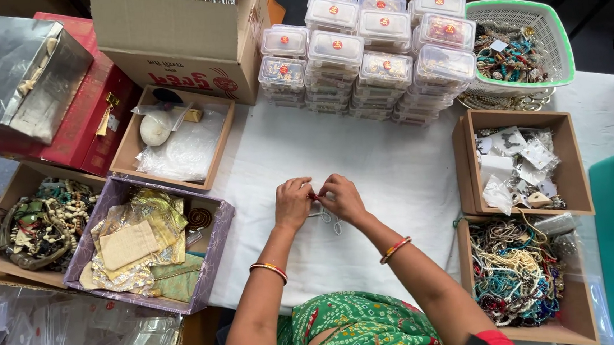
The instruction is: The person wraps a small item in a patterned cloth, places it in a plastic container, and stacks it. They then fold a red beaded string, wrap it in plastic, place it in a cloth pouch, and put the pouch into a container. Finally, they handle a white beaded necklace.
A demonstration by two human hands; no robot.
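My left hand (pixel 292 202) and my right hand (pixel 342 197) meet over the white tablecloth (pixel 393 166), fingertips pinched together on a small red piece (pixel 313 193) of thread or bead. A pair of small scissors (pixel 330 218) lies on the cloth just under my hands. Both wrists wear coloured bangles. What exactly the fingers pinch is too small to tell.
Stacks of clear plastic boxes (pixel 363 53) stand behind. A white basket (pixel 521 42) of beads is back right. Cardboard boxes of packets (pixel 519 161) and bead strings (pixel 519 273) sit right. A purple box of pouches (pixel 146 245), bead box (pixel 40 223) and carton (pixel 182 37) are left.
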